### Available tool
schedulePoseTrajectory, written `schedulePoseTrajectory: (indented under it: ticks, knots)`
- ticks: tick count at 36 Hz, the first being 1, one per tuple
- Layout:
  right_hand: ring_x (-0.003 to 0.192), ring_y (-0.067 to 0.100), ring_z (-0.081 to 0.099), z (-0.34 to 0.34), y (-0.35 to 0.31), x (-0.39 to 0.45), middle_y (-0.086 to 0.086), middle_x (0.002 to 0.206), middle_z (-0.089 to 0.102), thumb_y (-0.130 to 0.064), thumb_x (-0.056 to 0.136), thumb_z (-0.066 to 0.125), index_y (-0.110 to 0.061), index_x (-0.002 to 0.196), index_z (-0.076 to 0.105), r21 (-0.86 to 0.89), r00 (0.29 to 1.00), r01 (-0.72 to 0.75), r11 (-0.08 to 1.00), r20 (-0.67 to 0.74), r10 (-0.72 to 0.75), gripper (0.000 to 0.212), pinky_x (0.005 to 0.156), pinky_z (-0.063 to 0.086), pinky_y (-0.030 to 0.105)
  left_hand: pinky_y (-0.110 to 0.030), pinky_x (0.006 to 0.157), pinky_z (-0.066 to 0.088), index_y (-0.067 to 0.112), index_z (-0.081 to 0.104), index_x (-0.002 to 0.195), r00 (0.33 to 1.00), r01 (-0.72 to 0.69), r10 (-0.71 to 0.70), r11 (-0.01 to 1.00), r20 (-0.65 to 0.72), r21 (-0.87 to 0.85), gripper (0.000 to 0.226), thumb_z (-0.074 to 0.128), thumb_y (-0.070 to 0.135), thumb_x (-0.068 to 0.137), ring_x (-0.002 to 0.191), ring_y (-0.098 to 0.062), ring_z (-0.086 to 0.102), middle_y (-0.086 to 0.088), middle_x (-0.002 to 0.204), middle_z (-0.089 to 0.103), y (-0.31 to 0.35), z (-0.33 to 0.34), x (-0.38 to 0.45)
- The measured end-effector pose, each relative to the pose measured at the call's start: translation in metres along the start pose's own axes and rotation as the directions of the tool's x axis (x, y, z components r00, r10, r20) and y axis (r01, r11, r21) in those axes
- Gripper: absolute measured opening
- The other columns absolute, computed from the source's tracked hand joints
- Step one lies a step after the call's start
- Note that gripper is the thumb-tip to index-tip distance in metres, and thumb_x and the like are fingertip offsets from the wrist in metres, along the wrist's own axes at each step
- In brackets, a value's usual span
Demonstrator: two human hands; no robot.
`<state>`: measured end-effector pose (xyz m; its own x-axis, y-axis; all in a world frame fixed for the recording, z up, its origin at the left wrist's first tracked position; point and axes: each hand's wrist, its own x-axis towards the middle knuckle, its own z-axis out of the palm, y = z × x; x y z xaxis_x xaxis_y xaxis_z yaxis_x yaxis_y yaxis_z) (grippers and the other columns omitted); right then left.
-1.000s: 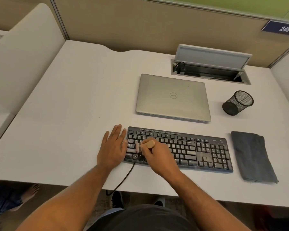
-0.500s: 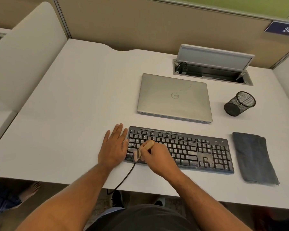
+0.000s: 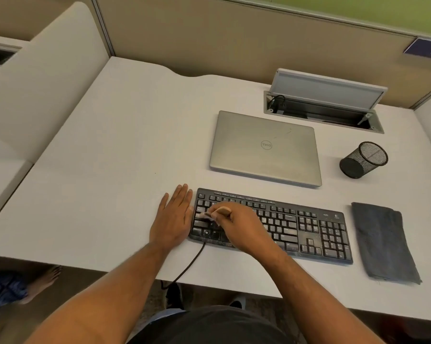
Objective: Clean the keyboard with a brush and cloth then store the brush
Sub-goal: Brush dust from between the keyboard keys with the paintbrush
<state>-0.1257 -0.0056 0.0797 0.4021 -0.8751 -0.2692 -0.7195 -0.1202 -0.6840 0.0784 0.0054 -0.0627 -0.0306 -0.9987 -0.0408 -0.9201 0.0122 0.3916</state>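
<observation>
Right hand: the right hand [image 3: 239, 225] curls its fingers around the wooden handle of the brush [image 3: 220, 211], forearm coming in from 5 o'clock.
Brush: bristles point to 9 o'clock and touch the left keys of the keyboard [image 3: 308, 227].
Left hand: the left hand [image 3: 172, 218] lies flat on the desk [image 3: 110, 182], fingers straight, holding nothing, against the keyboard's left edge.
Cloth: the grey cloth [image 3: 383, 242] lies folded at 3 o'clock of the keyboard.
Pen holder: the mesh pen holder [image 3: 363, 160] stands at 1 o'clock.
Laptop: the closed laptop [image 3: 266, 147] lies at 12 o'clock.
</observation>
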Motion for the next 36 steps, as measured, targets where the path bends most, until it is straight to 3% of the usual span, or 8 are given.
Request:
schedulePoseTrajectory:
  ticks: [4, 8, 13, 18, 22, 26, 31, 36]
  knots:
    - [0.094, 0.013, 0.063, 0.010, -0.003, 0.006, -0.004, 0.100, 0.073, -0.032, 0.107, 0.055, -0.020, 0.101, 0.073, -0.121, 0.997, 0.062, 0.991, 0.051, -0.056, 0.023, 0.090, 0.052, 0.039, -0.039, 0.128, 0.002, 0.018, 0.018, 0.162, 1.000, 0.010, -0.011, 0.999, -0.011, -0.032, 0.064, 0.003, 0.044, 0.105, 0.156, -0.006, 0.001, 0.005, 0.170, 0.010, -0.001, 0.002, 0.000]
    - [0.094, 0.014, 0.063, 0.020, -0.011, 0.013, -0.001, 0.100, 0.074, -0.030, 0.107, 0.055, -0.016, 0.102, 0.074, -0.092, 0.993, 0.084, 0.992, 0.095, -0.075, 0.023, 0.091, 0.052, 0.040, -0.037, 0.128, -0.002, 0.018, 0.013, 0.162, 1.000, 0.009, -0.009, 0.999, -0.008, -0.041, 0.064, 0.000, 0.043, 0.104, 0.155, -0.003, -0.003, 0.008, 0.169, 0.005, -0.002, 0.003, 0.001]
    - [0.093, -0.009, 0.059, 0.012, -0.016, 0.015, -0.013, 0.111, 0.074, -0.031, 0.105, 0.060, -0.026, 0.114, 0.077, 0.119, 0.996, -0.006, 0.993, 0.085, -0.005, 0.020, 0.085, 0.043, 0.010, -0.039, 0.128, 0.003, 0.013, 0.012, 0.162, 1.000, -0.018, 0.016, 0.997, -0.020, -0.069, 0.065, 0.001, 0.039, 0.104, 0.156, -0.006, 0.001, 0.004, 0.169, 0.012, -0.006, 0.003, 0.001]
    - [0.091, -0.010, 0.061, 0.012, -0.008, 0.013, -0.021, 0.098, 0.071, -0.037, 0.105, 0.057, -0.031, 0.114, 0.075, 0.155, 0.996, -0.073, 0.985, -0.031, 0.079, 0.021, 0.076, 0.040, 0.008, -0.040, 0.128, 0.006, 0.015, 0.015, 0.162, 0.999, -0.011, 0.007, 0.994, -0.046, -0.106, 0.061, 0.006, 0.038, 0.106, 0.155, -0.004, 0.004, 0.007, 0.167, 0.013, -0.006, 0.004, 0.000]
    - [0.091, 0.001, 0.066, 0.021, -0.010, 0.010, -0.013, 0.097, 0.075, -0.036, 0.105, 0.057, -0.029, 0.107, 0.076, 0.101, 0.998, -0.062, 0.993, 0.020, 0.060, 0.021, 0.085, 0.052, 0.023, -0.036, 0.128, 0.001, 0.017, 0.009, 0.161, 0.999, -0.002, -0.001, 0.996, -0.037, -0.084, 0.061, 0.003, 0.039, 0.105, 0.154, -0.001, 0.001, 0.010, 0.166, 0.008, -0.006, 0.005, 0.001]
    - [0.076, 0.018, 0.072, 0.025, -0.012, 0.011, 0.004, 0.080, 0.076, -0.033, 0.105, 0.051, -0.017, 0.089, 0.076, 0.136, 0.991, -0.131, 0.982, 0.018, 0.130, 0.033, 0.078, 0.060, 0.042, -0.035, 0.127, -0.002, 0.021, 0.000, 0.158, 1.000, 0.002, -0.003, 0.997, -0.024, -0.081, 0.057, 0.001, 0.040, 0.104, 0.154, 0.000, -0.002, 0.012, 0.165, 0.003, -0.006, 0.005, 0.000]
    - [0.075, 0.012, 0.068, 0.027, -0.015, 0.009, -0.002, 0.081, 0.074, -0.030, 0.108, 0.045, -0.022, 0.092, 0.074, 0.084, 0.991, -0.100, 0.991, -0.078, 0.106, 0.034, 0.071, 0.057, 0.028, -0.037, 0.128, 0.000, 0.018, 0.008, 0.161, 1.000, 0.004, -0.005, 0.997, -0.017, -0.078, 0.063, 0.002, 0.044, 0.104, 0.154, -0.002, 0.000, 0.011, 0.165, 0.004, -0.006, 0.005, 0.001]
    - [0.077, 0.014, 0.066, 0.031, -0.017, 0.001, -0.003, 0.084, 0.071, -0.035, 0.106, 0.045, -0.021, 0.097, 0.068, 0.007, 0.997, -0.068, 0.998, 0.028, 0.068, 0.029, 0.075, 0.056, 0.037, -0.036, 0.127, -0.002, 0.019, 0.013, 0.163, 1.000, 0.001, -0.001, 0.998, -0.001, -0.068, 0.067, 0.002, 0.048, 0.103, 0.155, -0.003, -0.002, 0.010, 0.166, 0.003, -0.004, 0.003, 0.002]
